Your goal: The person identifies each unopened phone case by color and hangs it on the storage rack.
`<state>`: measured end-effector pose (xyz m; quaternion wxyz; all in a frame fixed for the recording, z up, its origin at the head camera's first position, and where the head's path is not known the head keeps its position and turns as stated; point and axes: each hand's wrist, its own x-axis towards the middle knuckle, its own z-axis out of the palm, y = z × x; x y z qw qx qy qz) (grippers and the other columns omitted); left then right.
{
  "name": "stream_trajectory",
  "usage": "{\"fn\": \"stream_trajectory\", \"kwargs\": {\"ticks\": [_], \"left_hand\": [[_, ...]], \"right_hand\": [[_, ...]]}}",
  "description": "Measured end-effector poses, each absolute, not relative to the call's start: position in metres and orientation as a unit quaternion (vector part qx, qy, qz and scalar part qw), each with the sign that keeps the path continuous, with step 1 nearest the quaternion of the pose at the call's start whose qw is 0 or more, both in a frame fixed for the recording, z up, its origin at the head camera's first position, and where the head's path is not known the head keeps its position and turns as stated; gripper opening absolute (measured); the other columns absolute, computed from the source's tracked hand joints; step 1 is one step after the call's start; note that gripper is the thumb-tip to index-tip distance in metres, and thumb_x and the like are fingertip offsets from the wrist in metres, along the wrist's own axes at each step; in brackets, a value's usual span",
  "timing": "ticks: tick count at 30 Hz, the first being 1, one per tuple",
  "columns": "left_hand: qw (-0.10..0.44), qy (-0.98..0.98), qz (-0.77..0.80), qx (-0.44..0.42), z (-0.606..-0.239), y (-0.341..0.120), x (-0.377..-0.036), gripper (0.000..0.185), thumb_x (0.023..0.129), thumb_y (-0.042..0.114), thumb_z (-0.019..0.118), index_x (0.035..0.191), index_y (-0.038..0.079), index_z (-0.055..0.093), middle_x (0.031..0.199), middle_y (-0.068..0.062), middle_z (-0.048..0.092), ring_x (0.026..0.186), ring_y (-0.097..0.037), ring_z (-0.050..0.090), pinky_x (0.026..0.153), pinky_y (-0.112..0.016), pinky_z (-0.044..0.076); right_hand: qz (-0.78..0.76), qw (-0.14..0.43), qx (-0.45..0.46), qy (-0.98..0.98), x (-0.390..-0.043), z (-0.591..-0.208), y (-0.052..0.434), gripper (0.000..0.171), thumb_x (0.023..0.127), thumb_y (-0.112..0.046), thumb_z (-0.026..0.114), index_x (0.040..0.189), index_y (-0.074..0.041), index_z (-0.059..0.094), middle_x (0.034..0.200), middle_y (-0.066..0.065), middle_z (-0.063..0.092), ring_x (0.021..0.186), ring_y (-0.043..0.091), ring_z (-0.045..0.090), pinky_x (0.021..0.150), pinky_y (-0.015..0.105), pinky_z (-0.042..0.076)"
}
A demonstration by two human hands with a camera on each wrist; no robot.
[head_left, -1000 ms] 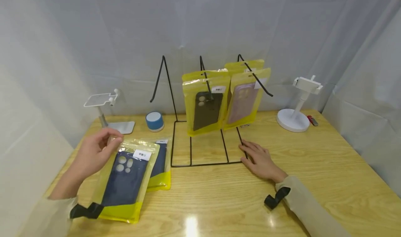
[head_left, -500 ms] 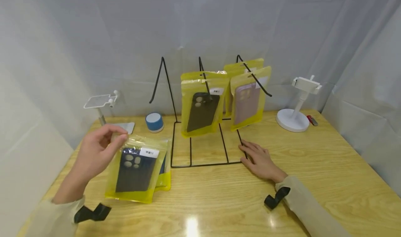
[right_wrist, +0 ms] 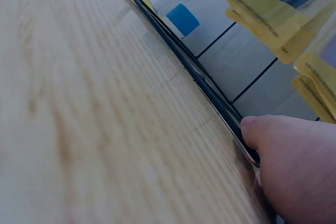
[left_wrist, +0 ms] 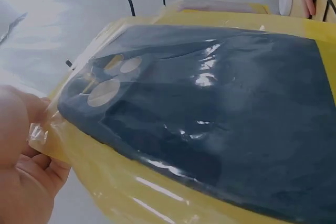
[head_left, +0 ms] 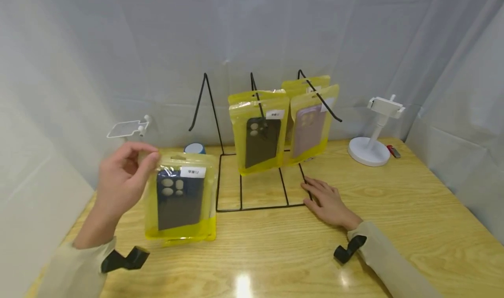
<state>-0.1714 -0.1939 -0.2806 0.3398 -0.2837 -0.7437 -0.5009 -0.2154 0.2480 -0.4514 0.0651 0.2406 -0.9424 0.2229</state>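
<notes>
In the head view my left hand (head_left: 123, 180) pinches the top left corner of a yellow zip pouch (head_left: 180, 201) holding a dark blue phone case. The pouch hangs upright, its white label at top right; the case (left_wrist: 220, 114) fills the left wrist view. Another pouch lies behind it on the table, mostly hidden. My right hand (head_left: 328, 204) rests with extended fingers at the near right corner of a black wire display rack (head_left: 260, 208). Pouches with a dark case (head_left: 261, 142) hang on its middle hook, and ones with a lilac case (head_left: 309, 129) on its right hook.
The rack's left hook (head_left: 198, 103) bears nothing. Behind the held pouch are a blue and white cylinder (head_left: 194, 149) and a white phone stand (head_left: 126, 129). A round-based white stand (head_left: 369, 151) and a small red and grey item (head_left: 393, 151) stand at the right.
My left hand has raised the pouch and shifted it a little right, turning it from tilted to upright. The hanging pouches sway slightly. My right hand has stayed at the rack's corner.
</notes>
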Motion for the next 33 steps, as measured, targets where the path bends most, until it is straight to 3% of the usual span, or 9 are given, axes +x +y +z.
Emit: {"fn": "stream_trajectory", "kwargs": {"ticks": [4,10,14,18,24,33], "left_hand": [[0.356,-0.747,-0.486,-0.281,-0.273,-0.188,-0.173,0.009,0.088,-0.01,0.06,0.092,-0.017,0.058,0.074,0.016,0.056,0.049,-0.002,0.033,0.042,-0.017,0.027],[0.376,-0.721,-0.512,-0.277,-0.26,-0.178,-0.176,0.015,0.09,-0.004,0.061,0.094,-0.018,0.057,0.074,0.014,0.058,0.052,-0.003,0.04,0.047,-0.014,0.034],[0.38,-0.709,-0.528,-0.271,-0.252,-0.171,-0.179,0.01,0.09,-0.005,0.06,0.094,-0.014,0.06,0.075,0.012,0.06,0.054,-0.004,0.044,0.048,-0.013,0.036],[0.377,-0.713,-0.533,-0.257,-0.249,-0.165,-0.182,0.005,0.088,-0.008,0.059,0.091,-0.006,0.063,0.073,0.012,0.059,0.053,-0.004,0.044,0.046,-0.014,0.036],[0.367,-0.753,-0.5,-0.221,-0.246,-0.162,-0.187,0.01,0.089,-0.004,0.061,0.096,-0.011,0.061,0.073,0.014,0.057,0.052,-0.004,0.039,0.046,-0.017,0.031],[0.351,-0.798,-0.452,-0.188,-0.243,-0.159,-0.199,0.013,0.092,0.007,0.062,0.097,-0.004,0.065,0.073,0.018,0.055,0.051,-0.006,0.034,0.047,-0.02,0.028]], "right_hand": [[0.225,0.067,0.239,-0.942,-0.215,-0.45,0.248,0.05,0.099,-0.029,0.052,0.143,-0.006,0.046,0.153,0.016,0.036,0.138,0.039,0.032,0.099,0.064,0.027],[0.224,0.065,0.239,-0.943,-0.215,-0.451,0.249,0.05,0.1,-0.03,0.051,0.143,-0.007,0.045,0.153,0.015,0.035,0.138,0.038,0.032,0.099,0.063,0.027],[0.221,0.067,0.238,-0.943,-0.216,-0.452,0.25,0.05,0.1,-0.031,0.051,0.144,-0.008,0.045,0.154,0.014,0.035,0.139,0.037,0.031,0.099,0.063,0.027],[0.222,0.066,0.239,-0.943,-0.217,-0.454,0.25,0.05,0.1,-0.031,0.051,0.144,-0.008,0.044,0.154,0.013,0.034,0.139,0.037,0.031,0.099,0.063,0.027],[0.219,0.066,0.237,-0.944,-0.218,-0.454,0.25,0.05,0.1,-0.031,0.051,0.144,-0.009,0.045,0.154,0.013,0.035,0.139,0.036,0.031,0.099,0.062,0.027],[0.221,0.066,0.239,-0.943,-0.216,-0.452,0.25,0.05,0.1,-0.03,0.051,0.144,-0.007,0.045,0.154,0.014,0.035,0.139,0.037,0.031,0.099,0.063,0.027]]}}
